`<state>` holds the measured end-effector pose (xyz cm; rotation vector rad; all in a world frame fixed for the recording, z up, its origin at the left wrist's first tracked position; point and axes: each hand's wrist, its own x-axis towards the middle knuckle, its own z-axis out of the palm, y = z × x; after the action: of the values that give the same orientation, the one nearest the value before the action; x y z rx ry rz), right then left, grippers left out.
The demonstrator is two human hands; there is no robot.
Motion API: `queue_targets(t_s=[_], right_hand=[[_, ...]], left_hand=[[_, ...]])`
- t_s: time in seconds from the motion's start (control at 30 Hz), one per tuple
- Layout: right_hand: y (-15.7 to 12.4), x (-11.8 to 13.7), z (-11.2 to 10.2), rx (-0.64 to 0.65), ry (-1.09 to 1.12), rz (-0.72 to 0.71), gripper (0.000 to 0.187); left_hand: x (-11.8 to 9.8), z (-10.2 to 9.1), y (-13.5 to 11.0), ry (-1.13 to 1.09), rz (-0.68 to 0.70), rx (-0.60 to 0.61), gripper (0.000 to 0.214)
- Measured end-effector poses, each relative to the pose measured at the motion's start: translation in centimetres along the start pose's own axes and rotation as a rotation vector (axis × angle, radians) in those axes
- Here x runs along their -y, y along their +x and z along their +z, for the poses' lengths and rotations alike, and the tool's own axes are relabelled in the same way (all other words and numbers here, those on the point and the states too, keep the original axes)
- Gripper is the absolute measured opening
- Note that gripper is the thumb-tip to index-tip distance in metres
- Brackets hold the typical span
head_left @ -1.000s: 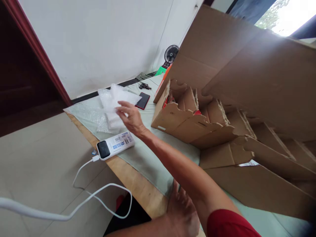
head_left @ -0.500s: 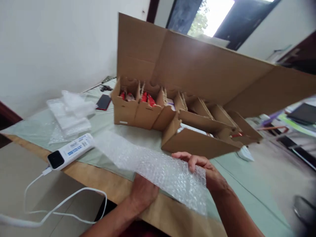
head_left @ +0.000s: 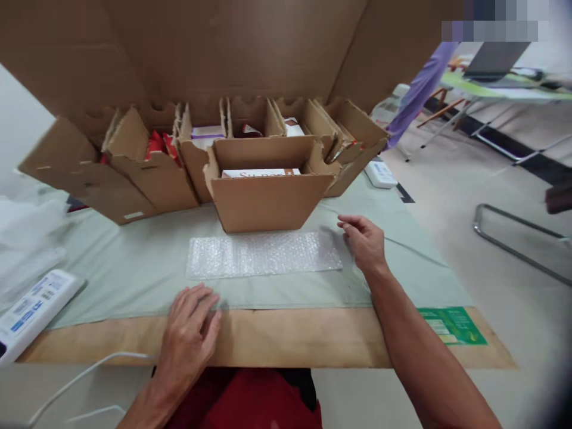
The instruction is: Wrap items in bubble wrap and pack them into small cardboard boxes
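A flat strip of bubble wrap [head_left: 263,255] lies lengthwise on the green cloth, just in front of a small open cardboard bin [head_left: 268,202] with a white printed box [head_left: 261,173] in it. Off the strip's right end is my right hand [head_left: 366,241], its fingers loosely bent and apart, with nothing seen in them. My left hand [head_left: 191,325] rests at the front table edge, below the strip's left part. Its fingers are spread and slightly curved, also holding nothing, and do not touch the wrap.
Behind stands a row of cardboard compartments [head_left: 174,185] with red packets [head_left: 161,146] and boxes, under a raised cardboard panel [head_left: 232,47]. To the left are more bubble wrap [head_left: 27,232] and a white device [head_left: 38,310] with a cable. A small white box [head_left: 381,174] sits right.
Both hands have let go of the bubble wrap, which now lies flat on the cloth. My view has swung to the right and down, facing the bins squarely.
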<state>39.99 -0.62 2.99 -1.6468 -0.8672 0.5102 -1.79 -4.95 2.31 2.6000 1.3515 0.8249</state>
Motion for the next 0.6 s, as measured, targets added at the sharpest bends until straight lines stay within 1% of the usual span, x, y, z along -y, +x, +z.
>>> queue_targets(t_s=[0.03, 0.07, 0.1, 0.17, 0.2, 0.23, 0.27, 0.3, 0.33, 0.37, 0.43, 0.53, 0.6], right_hand=[[-0.4, 0.2, -0.4, 0.016, -0.026, -0.068, 0.021], [-0.8, 0.5, -0.8, 0.09, -0.065, -0.146, 0.019], [-1.3, 1.0, -1.0, 0.221, -0.114, -0.225, 0.018], [-2.2, 1.8, -1.1, 0.549, -0.248, -0.357, 0.018], [-2.6, 2.0, -0.9, 0.672, -0.322, -0.397, 0.019], [-2.9, 2.1, -0.7, 0.737, -0.397, -0.431, 0.019], [-3.1, 2.1, -0.3, 0.749, -0.465, -0.462, 0.017], [-3.3, 1.9, 0.0, 0.729, -0.517, -0.488, 0.013], [-3.4, 1.7, 0.3, 0.7, -0.542, -0.506, 0.01], [-3.5, 1.6, 0.5, 0.677, -0.538, -0.515, 0.012], [-3.7, 1.5, 0.5, 0.668, -0.466, -0.516, 0.017], [-4.2, 2.3, -0.1, 0.683, -0.292, -0.479, 0.019], [-4.7, 3.2, -0.6, 0.745, -0.179, -0.419, 0.019]], left_hand=[[0.1, -0.1, 0.6, 0.012, 0.009, -0.023, 0.021], [0.2, 0.0, 1.3, 0.035, 0.021, -0.035, 0.021], [0.4, 0.2, 2.2, 0.066, 0.033, -0.031, 0.022], [0.9, 0.9, 3.9, 0.131, 0.049, 0.018, 0.026], [1.1, 1.2, 4.7, 0.159, 0.048, 0.066, 0.028], [1.4, 1.6, 5.4, 0.182, 0.04, 0.119, 0.03], [1.6, 1.9, 5.9, 0.198, 0.027, 0.167, 0.031], [1.9, 2.1, 6.3, 0.209, 0.012, 0.206, 0.032], [2.0, 2.3, 6.6, 0.213, 0.0, 0.232, 0.033], [2.1, 2.3, 6.7, 0.211, -0.004, 0.242, 0.034], [2.2, 2.0, 6.7, 0.191, 0.012, 0.222, 0.039], [2.0, 1.4, 6.5, 0.165, 0.062, 0.18, 0.048], [1.9, 1.1, 6.5, 0.152, 0.083, 0.175, 0.049]])
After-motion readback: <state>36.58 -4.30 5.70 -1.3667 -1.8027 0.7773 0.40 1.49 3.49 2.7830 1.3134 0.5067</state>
